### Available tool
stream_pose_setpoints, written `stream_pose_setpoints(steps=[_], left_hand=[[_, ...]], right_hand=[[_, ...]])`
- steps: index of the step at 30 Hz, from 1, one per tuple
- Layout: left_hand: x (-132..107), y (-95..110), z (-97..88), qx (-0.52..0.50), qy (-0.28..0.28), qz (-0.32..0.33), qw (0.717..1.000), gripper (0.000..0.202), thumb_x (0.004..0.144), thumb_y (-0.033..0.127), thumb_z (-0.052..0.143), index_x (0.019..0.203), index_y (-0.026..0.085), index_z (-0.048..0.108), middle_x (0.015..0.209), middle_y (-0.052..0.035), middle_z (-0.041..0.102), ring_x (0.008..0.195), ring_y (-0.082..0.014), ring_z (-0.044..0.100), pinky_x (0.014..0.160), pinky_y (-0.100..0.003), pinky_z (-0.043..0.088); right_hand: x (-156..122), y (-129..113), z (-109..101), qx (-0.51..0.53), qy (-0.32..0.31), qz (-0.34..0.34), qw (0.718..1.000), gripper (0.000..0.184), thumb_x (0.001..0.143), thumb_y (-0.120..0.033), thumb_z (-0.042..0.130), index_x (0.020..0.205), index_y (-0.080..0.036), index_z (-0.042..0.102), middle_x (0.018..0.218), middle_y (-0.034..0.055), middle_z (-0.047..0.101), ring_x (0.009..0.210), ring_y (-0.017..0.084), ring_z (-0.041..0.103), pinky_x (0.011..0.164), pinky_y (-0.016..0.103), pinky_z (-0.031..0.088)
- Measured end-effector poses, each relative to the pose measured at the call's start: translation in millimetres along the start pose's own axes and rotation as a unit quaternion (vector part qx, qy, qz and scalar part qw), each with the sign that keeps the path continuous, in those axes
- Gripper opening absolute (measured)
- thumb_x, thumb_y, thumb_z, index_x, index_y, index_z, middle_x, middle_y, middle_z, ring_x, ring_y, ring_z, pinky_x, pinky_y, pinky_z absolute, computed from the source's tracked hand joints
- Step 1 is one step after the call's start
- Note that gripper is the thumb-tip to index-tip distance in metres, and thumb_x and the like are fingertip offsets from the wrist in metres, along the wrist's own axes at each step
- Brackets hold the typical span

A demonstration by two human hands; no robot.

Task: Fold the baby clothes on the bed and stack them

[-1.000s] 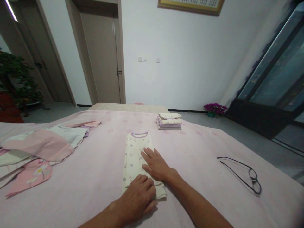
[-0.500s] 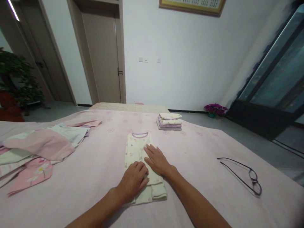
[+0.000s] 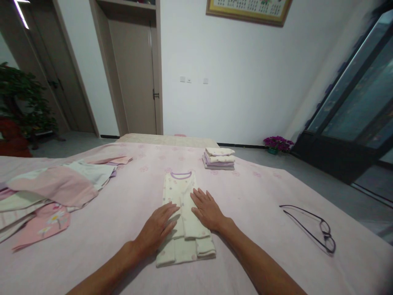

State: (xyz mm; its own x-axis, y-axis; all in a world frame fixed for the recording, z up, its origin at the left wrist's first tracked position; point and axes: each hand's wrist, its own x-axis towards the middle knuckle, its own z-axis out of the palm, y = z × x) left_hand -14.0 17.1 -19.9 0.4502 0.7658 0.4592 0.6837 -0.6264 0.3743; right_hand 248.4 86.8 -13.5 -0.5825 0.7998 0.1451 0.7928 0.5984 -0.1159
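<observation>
The shirt [image 3: 186,226] lies flat in front of the person, under both hands. A moment ago the left hand [image 3: 157,225] was curled over the low, middle part of the shirt. Now it has slid up and out to the shirt's left side. Its fingers lie long and flat there, with the thumb a bit apart, and they pinch nothing. The right hand [image 3: 207,211] has hardly moved. It rests on the shirt's right side, fingers spread like a fan, pinching nothing too. More of the shirt's bottom now shows, and both sleeves can be seen lying inward down the front. To me, this means the side folds are about done and are being patted smooth.

The pink cloth [image 3: 260,229] under the shirt is the biggest thing, wide and smooth, with faint flowers. Left of the shirt is a floppy, rumpled heap of clothes [image 3: 61,184], pink, white and green. The shirt looks soft and thin, cream with little spots, in a long box shape. Past the shirt, to its right, sits a neat, square pile [image 3: 218,159] of folded cloth. Right of the shirt are thin, dark glasses [image 3: 326,235] with round rims. The shirt's collar [image 3: 181,178] is a small purple curve.
</observation>
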Motion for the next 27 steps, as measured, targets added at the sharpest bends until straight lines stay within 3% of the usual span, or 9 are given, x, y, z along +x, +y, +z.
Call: stream_pose_setpoints(steps=[2,5,9,13,15,19,23,27], left_hand=[[-6.2,-7.6,2.1,0.041,-0.018,0.023,0.999,0.046,0.098,0.033,0.05,0.143,0.023,0.046,0.144,-0.0106,0.053,0.135,-0.0266,0.046,0.11,-0.049,0.043],[-9.5,-9.7,4.5,0.072,-0.032,0.041,0.996,0.04,0.098,0.033,0.05,0.137,0.024,0.053,0.144,-0.0091,0.053,0.136,-0.0275,0.044,0.11,-0.049,0.042],[4.1,-1.5,0.9,0.064,-0.024,0.01,0.998,0.028,0.1,0.029,0.045,0.12,0.023,0.064,0.128,-0.007,0.065,0.123,-0.0246,0.056,0.104,-0.045,0.047],[29.7,2.4,0.7,0.068,-0.014,-0.055,0.996,0.031,0.103,0.031,0.038,0.105,0.022,0.068,0.102,-0.0056,0.072,0.096,-0.021,0.066,0.09,-0.04,0.052],[40.0,-1.1,6.9,0.094,0.002,-0.056,0.994,0.031,0.102,0.032,0.041,0.114,0.021,0.066,0.113,-0.0081,0.071,0.106,-0.0231,0.064,0.096,-0.042,0.049],[47.4,-15.8,26.0,0.159,-0.018,-0.042,0.986,0.048,0.098,0.041,0.047,0.141,0.02,0.051,0.146,-0.0133,0.051,0.138,-0.0314,0.043,0.111,-0.051,0.036],[43.5,-29.1,37.9,0.18,-0.065,-0.044,0.98,0.057,0.098,0.047,0.044,0.15,0.023,0.04,0.155,-0.0125,0.039,0.143,-0.0322,0.034,0.113,-0.051,0.032],[37.9,-35.3,37.2,0.18,-0.07,-0.019,0.981,0.057,0.099,0.049,0.043,0.151,0.026,0.037,0.158,-0.0114,0.035,0.146,-0.0314,0.029,0.114,-0.051,0.03]], right_hand=[[-7.9,-3.9,-2.6,0.003,-0.002,-0.03,1.0,0.058,0.1,-0.041,0.038,0.154,-0.021,0.03,0.161,0.0097,0.026,0.149,0.025,0.02,0.121,0.051,0.014],[-19.6,-11.0,-7.0,0.007,0.0,-0.059,0.998,0.058,0.099,-0.039,0.04,0.154,-0.023,0.031,0.16,0.0096,0.028,0.149,0.023,0.022,0.121,0.049,0.015],[-26.0,-18.5,-14.4,0.025,0.007,-0.067,0.997,0.054,0.097,-0.036,0.045,0.149,-0.023,0.039,0.156,0.0103,0.037,0.145,0.023,0.03,0.119,0.047,0.02],[-9.8,-20.5,-23.9,0.039,0.008,-0.056,0.998,0.042,0.096,-0.028,0.045,0.136,-0.023,0.054,0.142,0.0104,0.055,0.132,0.023,0.048,0.113,0.041,0.032],[5.5,-19.9,-26.8,0.037,0.013,-0.034,0.999,0.041,0.097,-0.028,0.042,0.135,-0.02,0.055,0.14,0.012,0.056,0.129,0.023,0.051,0.11,0.039,0.036],[34.3,-17.0,-20.8,0.017,0.012,-0.024,0.999,0.056,0.098,-0.04,0.043,0.148,-0.014,0.039,0.156,0.0162,0.034,0.145,0.028,0.03,0.117,0.047,0.025],[46.0,-14.0,-5.2,0.024,-0.048,-0.012,0.998,0.062,0.1,-0.047,0.034,0.154,-0.018,0.028,0.162,0.0115,0.021,0.15,0.027,0.016,0.12,0.053,0.014],[42.6,-12.8,3.0,0.034,-0.045,-0.002,0.998,0.062,0.101,-0.049,0.031,0.155,-0.02,0.026,0.163,0.0092,0.018,0.151,0.025,0.013,0.121,0.052,0.013]])
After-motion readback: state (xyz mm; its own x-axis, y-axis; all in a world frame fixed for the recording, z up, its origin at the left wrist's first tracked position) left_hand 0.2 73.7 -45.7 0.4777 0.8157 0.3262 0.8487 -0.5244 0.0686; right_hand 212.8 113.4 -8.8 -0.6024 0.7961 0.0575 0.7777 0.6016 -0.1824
